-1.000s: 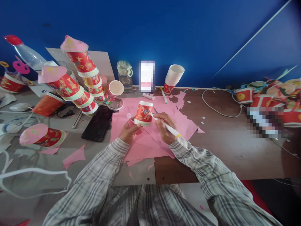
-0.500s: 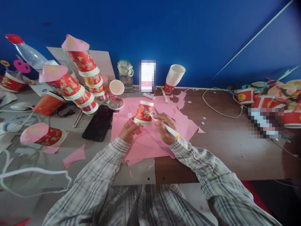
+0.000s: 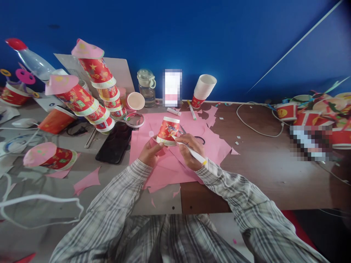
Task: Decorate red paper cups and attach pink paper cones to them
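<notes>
A red printed paper cup (image 3: 168, 130) stands upside down on sheets of pink paper (image 3: 175, 160). My left hand (image 3: 149, 152) is closed round the cup's lower left rim and steadies it. My right hand (image 3: 190, 149) grips a white pen (image 3: 192, 152) with a yellow band. The pen's tip touches the paper at the cup's lower right rim. Scissors (image 3: 196, 138) lie on the paper just behind my right hand, partly hidden by it.
Leaning stacks of red cups with pink lids (image 3: 93, 91) stand at the left, next to a black phone (image 3: 115, 144). A white cup stack (image 3: 203, 89), a jar (image 3: 146, 87), a tape ring (image 3: 134, 119) and markers (image 3: 191, 110) sit behind. More cups (image 3: 315, 117) and a white cable (image 3: 255, 126) are at the right.
My right hand has swung the pen round the cup's rim, from its right side toward its near right edge. The cup and left hand have hardly moved.
</notes>
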Motion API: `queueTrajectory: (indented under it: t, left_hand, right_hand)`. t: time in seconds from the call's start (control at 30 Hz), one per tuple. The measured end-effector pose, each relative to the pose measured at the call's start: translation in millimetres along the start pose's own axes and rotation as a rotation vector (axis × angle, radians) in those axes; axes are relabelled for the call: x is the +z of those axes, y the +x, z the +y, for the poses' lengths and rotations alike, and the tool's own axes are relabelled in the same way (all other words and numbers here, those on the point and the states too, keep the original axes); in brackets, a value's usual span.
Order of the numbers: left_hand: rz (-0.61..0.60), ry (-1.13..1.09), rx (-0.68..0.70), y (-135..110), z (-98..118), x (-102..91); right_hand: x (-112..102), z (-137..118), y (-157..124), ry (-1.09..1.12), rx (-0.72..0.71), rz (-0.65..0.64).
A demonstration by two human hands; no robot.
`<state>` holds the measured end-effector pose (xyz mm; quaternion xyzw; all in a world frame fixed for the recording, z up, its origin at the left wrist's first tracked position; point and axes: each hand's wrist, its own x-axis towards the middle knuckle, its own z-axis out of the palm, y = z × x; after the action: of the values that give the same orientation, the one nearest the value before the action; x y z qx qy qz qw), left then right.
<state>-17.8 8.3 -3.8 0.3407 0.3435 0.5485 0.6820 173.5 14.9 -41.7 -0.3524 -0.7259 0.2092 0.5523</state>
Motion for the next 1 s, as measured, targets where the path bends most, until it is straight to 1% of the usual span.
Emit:
queueTrajectory:
  t: [0.1,0.2,0.27,0.47,0.57,0.67,0.87,1.0]
  left_hand:
    - [-0.017,-0.003,0.006,0.2,0.8,0.5]
    - [-0.025,-0.010,0.008,0.2,2.4,1.7]
    - [-0.029,-0.010,0.009,0.2,3.4,2.8]
    - [-0.053,-0.021,0.020,0.0,6.0,5.4]
    - [-0.064,-0.025,0.012,0.2,5.7,4.5]
    - [-0.060,-0.033,0.004,0.3,4.2,2.9]
    - [-0.032,-0.039,-0.004,-0.1,3.2,2.7]
    - [-0.026,-0.033,-0.006,-0.6,3.3,2.5]
  right_hand:
    - [-2.7,3.2,-0.5,-0.005,0.015,0.027]
    - [-2.9,4.9,-2.1,0.021,-0.012,0.067]
    - [-1.4,4.7,-3.3,0.035,-0.066,0.069]
    - [3.3,-0.8,-0.8,0.034,-0.295,0.073]
    - [4.3,-2.0,1.7,0.040,-0.344,0.070]
    - [3.9,0.3,0.4,0.026,-0.344,0.062]
    - [1.7,4.7,-6.4,-0.066,-0.237,0.051]
    - [2.8,1.3,-4.5,-0.030,-0.265,0.069]
